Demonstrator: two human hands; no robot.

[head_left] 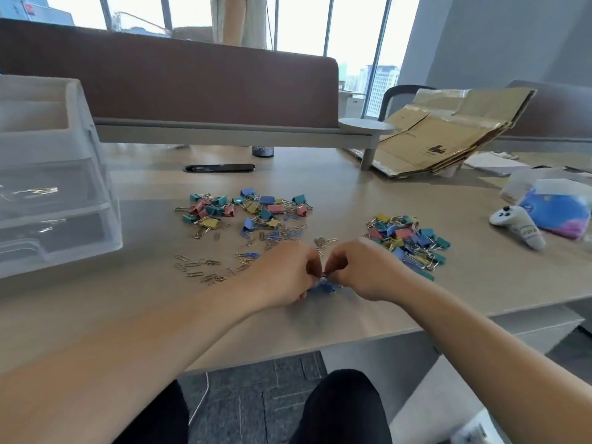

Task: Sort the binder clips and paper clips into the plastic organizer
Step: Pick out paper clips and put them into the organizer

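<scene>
The left hand [285, 278] and right hand [360, 270] pinch blue clips [325, 286] with curled fingers [337, 262]. Nearly all binder clips [251, 208] and paper clips [198, 267] lie on the desk [352, 193]; the organizer [81, 174] holds few.

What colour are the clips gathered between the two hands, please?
The clips are blue, clearest in the head view.

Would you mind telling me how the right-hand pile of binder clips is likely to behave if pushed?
The pile of binder clips would probably spread rather than move as one, since the clips lie loose. Their wire handles look tangled, so some may drag in clumps. Being wedge-shaped, they seem unlikely to roll.
</scene>
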